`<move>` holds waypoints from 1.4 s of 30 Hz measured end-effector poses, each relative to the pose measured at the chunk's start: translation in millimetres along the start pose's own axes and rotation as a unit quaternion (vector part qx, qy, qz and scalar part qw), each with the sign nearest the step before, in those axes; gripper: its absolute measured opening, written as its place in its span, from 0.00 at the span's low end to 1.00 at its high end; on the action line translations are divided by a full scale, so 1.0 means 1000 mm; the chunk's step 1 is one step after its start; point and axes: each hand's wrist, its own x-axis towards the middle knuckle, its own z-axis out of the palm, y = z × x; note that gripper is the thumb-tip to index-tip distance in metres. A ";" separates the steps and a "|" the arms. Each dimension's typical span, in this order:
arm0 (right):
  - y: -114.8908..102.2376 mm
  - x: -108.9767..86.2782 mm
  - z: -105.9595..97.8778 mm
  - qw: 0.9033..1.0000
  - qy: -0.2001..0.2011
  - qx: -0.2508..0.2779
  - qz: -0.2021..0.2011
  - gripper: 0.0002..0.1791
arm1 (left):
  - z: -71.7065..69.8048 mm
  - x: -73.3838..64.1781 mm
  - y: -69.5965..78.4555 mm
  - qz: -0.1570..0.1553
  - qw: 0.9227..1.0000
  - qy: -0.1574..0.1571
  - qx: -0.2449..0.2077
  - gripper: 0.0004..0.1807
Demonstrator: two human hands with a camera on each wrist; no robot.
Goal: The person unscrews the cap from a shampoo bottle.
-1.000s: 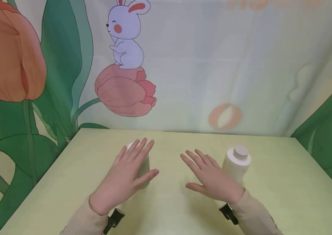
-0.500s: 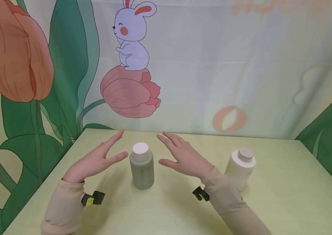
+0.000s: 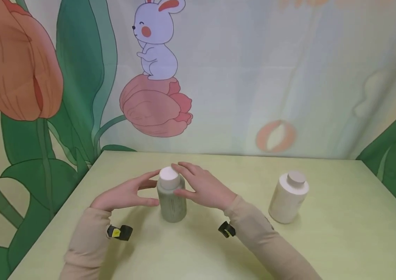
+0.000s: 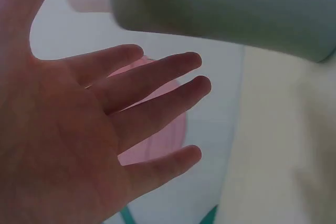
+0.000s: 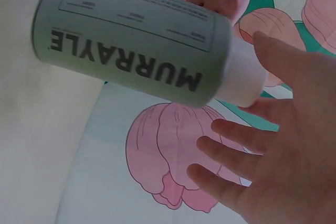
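Observation:
A grey-green bottle (image 3: 172,207) with a white cap (image 3: 169,177) stands upright on the table between both hands. Its label reads MURRAYLE, upside down in the right wrist view. From the left, my left hand (image 3: 128,193) reaches around it, thumb by the shoulder and fingers at the far side. In the left wrist view those fingers are spread and extended beside the bottle (image 4: 226,11). My right hand (image 3: 207,187) comes in from the right, fingertips near the cap and thumb overlapping the shoulder. Its fingers are spread in the right wrist view, with the thumb (image 5: 278,56) beside the cap.
A cream-white bottle (image 3: 288,200) with a narrower cap stands on the table to the right. The pale green tabletop (image 3: 345,225) ends at a printed curtain (image 3: 233,85) with tulips and a rabbit. Dark wrist mounts stick out at each sleeve.
Both hands first hung spread above the table, one before each bottle. They moved left and turned inward, and now close in on the grey-green bottle from either side. The bottles stayed in place.

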 end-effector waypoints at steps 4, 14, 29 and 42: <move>-0.002 0.007 0.005 1.000 0.022 0.016 0.013 0.34 | 0.011 0.014 -0.011 0.021 0.999 -0.012 -0.039 0.44; -0.008 0.018 0.013 0.995 0.098 -0.013 -0.020 0.30 | 0.037 0.035 -0.016 0.047 0.993 0.003 -0.112 0.37; -0.006 -0.058 -0.043 0.990 0.141 -0.007 0.009 0.28 | 0.082 0.033 0.059 0.060 0.989 0.112 -0.073 0.33; -0.012 -0.119 -0.045 0.980 0.157 -0.114 0.047 0.30 | 0.122 0.032 0.080 0.120 0.991 0.055 -0.009 0.33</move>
